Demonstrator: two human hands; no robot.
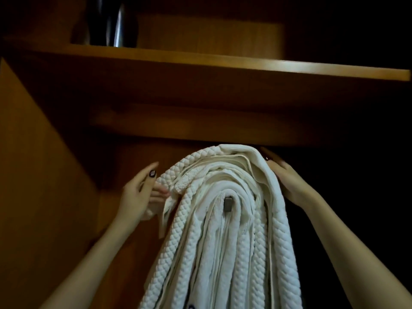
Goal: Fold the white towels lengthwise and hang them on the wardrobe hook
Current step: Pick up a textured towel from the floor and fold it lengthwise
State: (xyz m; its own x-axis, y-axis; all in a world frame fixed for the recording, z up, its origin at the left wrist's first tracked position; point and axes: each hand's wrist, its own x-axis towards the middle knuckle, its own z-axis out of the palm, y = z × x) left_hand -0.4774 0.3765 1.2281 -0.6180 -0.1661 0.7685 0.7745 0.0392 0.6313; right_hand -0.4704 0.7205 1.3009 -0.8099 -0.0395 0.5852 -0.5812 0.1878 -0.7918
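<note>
White towels (223, 253) hang lengthwise over the hook (227, 204) between our hands, our left hand (138, 192) pinching their left edge, our right hand (287, 177) pressing flat, fingers straight, on the right side.

Wooden shelf (223, 63) spans the upper frame, lit along its front edge. Dark glossy object (111, 21) stands on it at left; identity unclear. Wooden side panel (33, 175) at left.
</note>
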